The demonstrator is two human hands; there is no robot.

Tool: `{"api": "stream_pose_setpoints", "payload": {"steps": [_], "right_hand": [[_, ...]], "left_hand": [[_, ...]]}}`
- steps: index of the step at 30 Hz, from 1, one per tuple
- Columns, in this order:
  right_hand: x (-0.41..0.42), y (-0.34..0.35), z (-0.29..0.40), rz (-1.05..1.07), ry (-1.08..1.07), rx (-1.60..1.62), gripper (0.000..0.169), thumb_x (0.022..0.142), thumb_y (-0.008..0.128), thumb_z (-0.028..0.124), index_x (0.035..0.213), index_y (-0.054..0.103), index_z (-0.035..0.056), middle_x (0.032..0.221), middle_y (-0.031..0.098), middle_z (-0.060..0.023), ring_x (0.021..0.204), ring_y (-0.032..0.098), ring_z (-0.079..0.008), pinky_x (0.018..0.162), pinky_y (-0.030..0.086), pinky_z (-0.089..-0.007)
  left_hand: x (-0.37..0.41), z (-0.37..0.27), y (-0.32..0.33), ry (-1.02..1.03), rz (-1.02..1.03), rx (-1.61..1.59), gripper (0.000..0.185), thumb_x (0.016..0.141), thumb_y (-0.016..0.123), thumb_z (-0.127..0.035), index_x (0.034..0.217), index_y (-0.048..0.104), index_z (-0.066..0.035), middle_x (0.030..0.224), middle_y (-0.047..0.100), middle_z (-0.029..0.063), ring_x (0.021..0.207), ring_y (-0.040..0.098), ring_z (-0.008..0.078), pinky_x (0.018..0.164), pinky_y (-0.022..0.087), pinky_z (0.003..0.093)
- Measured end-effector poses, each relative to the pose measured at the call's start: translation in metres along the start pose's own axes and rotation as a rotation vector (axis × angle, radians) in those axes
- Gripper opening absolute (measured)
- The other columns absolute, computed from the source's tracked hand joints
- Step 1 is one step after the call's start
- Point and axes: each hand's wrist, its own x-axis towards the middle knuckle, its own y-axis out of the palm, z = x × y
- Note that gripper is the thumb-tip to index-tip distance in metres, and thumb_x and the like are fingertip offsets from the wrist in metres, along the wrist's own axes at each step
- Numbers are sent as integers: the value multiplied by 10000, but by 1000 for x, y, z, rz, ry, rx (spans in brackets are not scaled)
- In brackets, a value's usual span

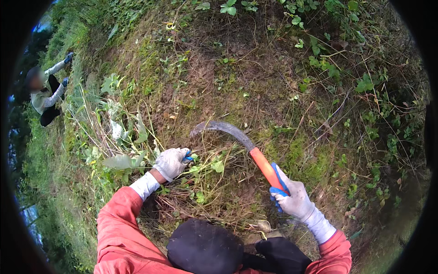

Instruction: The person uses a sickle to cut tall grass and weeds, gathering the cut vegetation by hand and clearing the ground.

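My right hand [294, 198], in a white glove with a blue coated palm, is wrapped around the orange handle of a sickle [268, 167]. The sickle's dark curved blade [227, 127] arcs to the left, its tip close to the soil beyond my left hand. My left hand [172, 163], gloved the same way, is closed on a bunch of green weeds [196, 168]; its fingertips are partly hidden. Leafy stems and dry stalks trail from it over the ground. Cut or pulled dry stems [171, 205] lie below that hand, near my knees.
Tall broad-leaved weeds [119, 133] stand left of my left hand. Mossy bare soil [205, 78] stretches ahead, with trailing vines [328, 65] to the right. My dark-clad knee [205, 245] is close below. Another person [44, 92] in blue gloves crouches at the far left.
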Motion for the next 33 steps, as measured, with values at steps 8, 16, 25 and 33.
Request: {"api": "stream_pose_setpoints", "payload": {"steps": [8,16,25,33], "right_hand": [[213,7,69,-492,-97,-88,601,839,580,143,1370,333,11,778,624,-234,686,631,-366,626,498,-412],[191,19,40,-283,-91,-341,701,836,580,89,1435,215,76,832,608,-255,778,633,-384,700,493,-413],[210,23,47,-282,-41,-290,645,837,582,96,1412,291,65,806,600,-262,716,632,-366,628,477,-378],[0,-6,15,165,16,-116,708,804,615,74,1415,262,19,913,601,-252,798,634,-369,727,489,-313]], "left_hand": [[89,-5,-83,-132,-490,361,645,737,657,-83,1321,386,-114,1124,533,164,890,589,355,733,489,421],[212,44,-140,-158,-205,435,803,742,642,-34,1429,247,-164,1465,259,174,1074,555,350,874,483,413],[212,48,-124,-131,-370,388,170,837,497,-128,975,583,-77,947,624,154,875,621,332,745,496,417],[9,12,-12,-15,92,141,425,703,653,-189,1107,574,-80,1111,595,166,928,617,319,781,503,400]]}}
